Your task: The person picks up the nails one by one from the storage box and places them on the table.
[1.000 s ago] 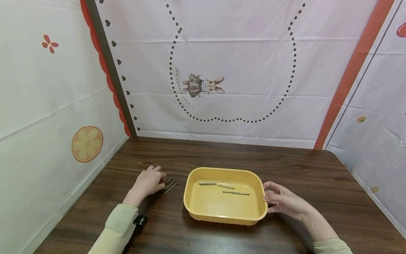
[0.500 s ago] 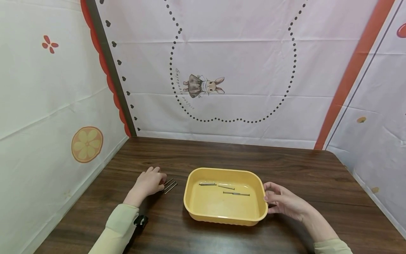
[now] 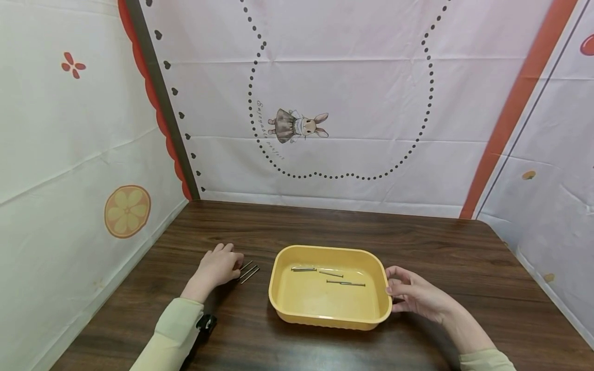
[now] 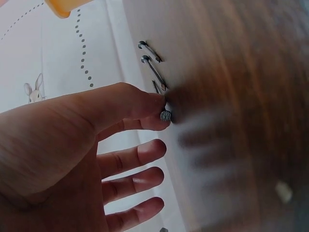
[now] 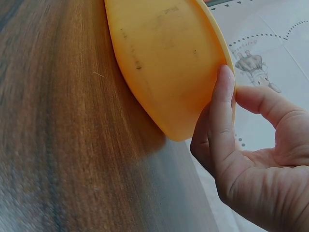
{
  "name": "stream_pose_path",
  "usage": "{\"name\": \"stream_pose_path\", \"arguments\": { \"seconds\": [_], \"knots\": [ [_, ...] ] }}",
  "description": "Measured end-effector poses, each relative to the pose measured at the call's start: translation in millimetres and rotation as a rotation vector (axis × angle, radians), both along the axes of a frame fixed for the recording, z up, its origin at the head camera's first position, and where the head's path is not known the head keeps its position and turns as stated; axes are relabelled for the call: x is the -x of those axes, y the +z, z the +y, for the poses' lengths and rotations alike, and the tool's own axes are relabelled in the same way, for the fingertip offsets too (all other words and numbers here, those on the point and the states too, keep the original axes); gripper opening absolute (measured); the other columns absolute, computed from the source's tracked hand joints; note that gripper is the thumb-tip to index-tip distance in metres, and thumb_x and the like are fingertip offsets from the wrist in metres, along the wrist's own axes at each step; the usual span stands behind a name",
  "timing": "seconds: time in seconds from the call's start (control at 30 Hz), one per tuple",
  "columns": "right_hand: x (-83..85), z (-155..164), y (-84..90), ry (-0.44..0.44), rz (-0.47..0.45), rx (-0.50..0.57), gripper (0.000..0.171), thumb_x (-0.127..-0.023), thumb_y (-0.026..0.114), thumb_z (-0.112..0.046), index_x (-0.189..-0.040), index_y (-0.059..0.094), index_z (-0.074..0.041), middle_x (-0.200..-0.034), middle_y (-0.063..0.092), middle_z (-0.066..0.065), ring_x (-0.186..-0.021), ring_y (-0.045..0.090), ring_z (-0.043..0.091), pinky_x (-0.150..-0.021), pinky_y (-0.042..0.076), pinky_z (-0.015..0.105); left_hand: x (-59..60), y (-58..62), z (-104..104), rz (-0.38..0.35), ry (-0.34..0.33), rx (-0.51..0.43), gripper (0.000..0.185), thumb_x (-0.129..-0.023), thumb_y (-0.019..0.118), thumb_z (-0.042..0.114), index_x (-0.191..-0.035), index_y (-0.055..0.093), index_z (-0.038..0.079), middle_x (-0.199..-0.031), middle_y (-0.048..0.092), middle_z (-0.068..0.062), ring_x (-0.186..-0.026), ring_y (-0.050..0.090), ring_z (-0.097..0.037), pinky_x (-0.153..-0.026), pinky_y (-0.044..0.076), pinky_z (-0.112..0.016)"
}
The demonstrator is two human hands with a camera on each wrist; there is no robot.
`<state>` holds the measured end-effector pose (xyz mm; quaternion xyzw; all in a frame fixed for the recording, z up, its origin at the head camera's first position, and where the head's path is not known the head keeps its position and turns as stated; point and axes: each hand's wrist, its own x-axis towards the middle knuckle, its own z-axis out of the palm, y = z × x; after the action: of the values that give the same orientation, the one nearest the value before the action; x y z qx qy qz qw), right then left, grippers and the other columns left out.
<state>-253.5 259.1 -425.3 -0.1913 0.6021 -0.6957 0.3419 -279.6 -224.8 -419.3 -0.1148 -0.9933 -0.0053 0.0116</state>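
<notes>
Steel nail (image 4: pixel 165 115) pinched by left hand (image 3: pixel 217 268), shank hidden; right hand (image 3: pixel 414 294) grips tray (image 3: pixel 283 304).

Dark wood table (image 3: pixel 325 226); white cloth walls (image 3: pixel 352 93), rabbit print (image 3: pixel 297 124), orange stripes.

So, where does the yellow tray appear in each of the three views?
Head: yellow tray sits at lower centre on the table.
Left wrist: only a corner shows at the top edge.
Right wrist: its outer wall fills the upper middle.
Shared landmark: the rabbit print on the backdrop.
</notes>
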Motion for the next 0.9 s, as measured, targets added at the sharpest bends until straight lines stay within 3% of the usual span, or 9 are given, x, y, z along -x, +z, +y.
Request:
{"name": "stream_pose_path", "arguments": {
  "seconds": [0.6,0.9],
  "knots": [
    [-0.1,0.0,-1.2,-0.009,-0.005,-0.004,0.021,-0.098,0.045,0.0,-0.112,0.046,-0.015,-0.096,0.061,-0.007,-0.089,0.068,0.007,-0.077,0.06,0.026,-4.6,4.5,1.0,0.004,0.035,0.034,0.018,-0.083,0.078,0.03,-0.084,0.063,0.021,-0.096,0.054,-0.007,-0.098,0.049,-0.031,-0.077,0.043,-0.05],
    [-0.8,-0.1,-0.5,-0.001,0.004,0.014,0.021,-0.098,0.045,0.001,-0.113,0.046,-0.014,-0.096,0.062,-0.007,-0.089,0.067,0.007,-0.077,0.06,0.025,-5.5,4.3,1.6,0.033,0.057,0.054,0.03,-0.082,0.079,0.035,-0.106,0.071,0.019,-0.112,0.059,-0.012,-0.113,0.051,-0.037,-0.088,0.046,-0.058]
  ]
}}
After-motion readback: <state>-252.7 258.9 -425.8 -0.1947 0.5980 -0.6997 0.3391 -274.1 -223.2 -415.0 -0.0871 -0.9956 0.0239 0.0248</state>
